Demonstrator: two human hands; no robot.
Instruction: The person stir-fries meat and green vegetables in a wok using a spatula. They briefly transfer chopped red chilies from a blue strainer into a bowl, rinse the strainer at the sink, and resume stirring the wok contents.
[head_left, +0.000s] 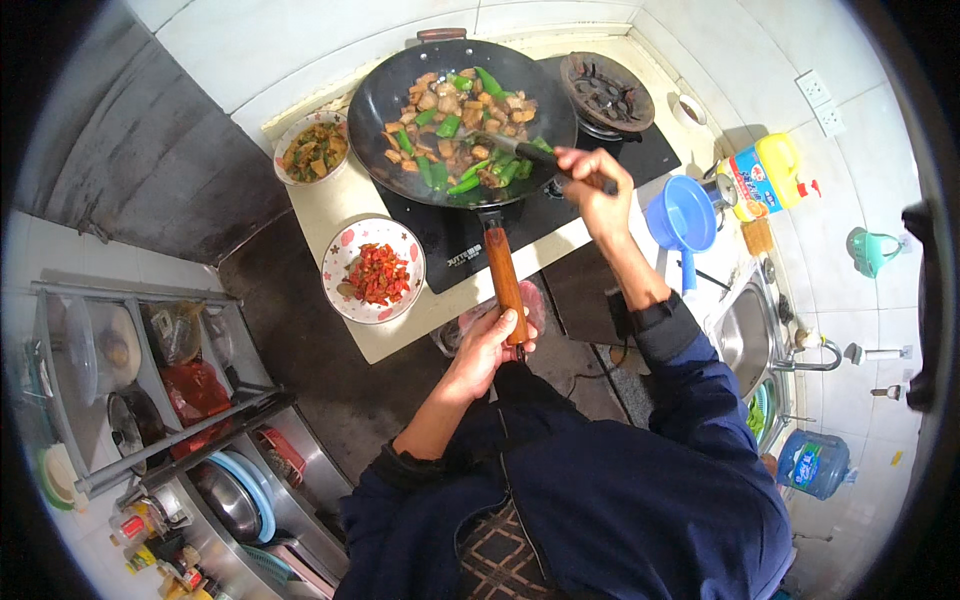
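A black wok (382, 161) stands on the gas hob (465, 262), holding browned meat pieces and green pepper pieces (448, 126). My left hand (491, 349) grips the end of the wok's wooden handle (502, 270). In my right hand (600, 184) is the dark handle of a metal spatula (506, 142), whose head is among the food and partly hidden by it. Left of the wok handle, a patterned bowl (334, 300) holds chopped red peppers (377, 274). Another patterned bowl (281, 169) with a cooked dish stands at the wok's left edge.
A second burner (607, 94) with an iron ring is right of the wok. Further right are a small cup (688, 110), a blue plastic ladle (682, 214), a yellow detergent bottle (776, 169) and a steel sink (746, 337). Metal shelves (255, 450) with basins stand at lower left.
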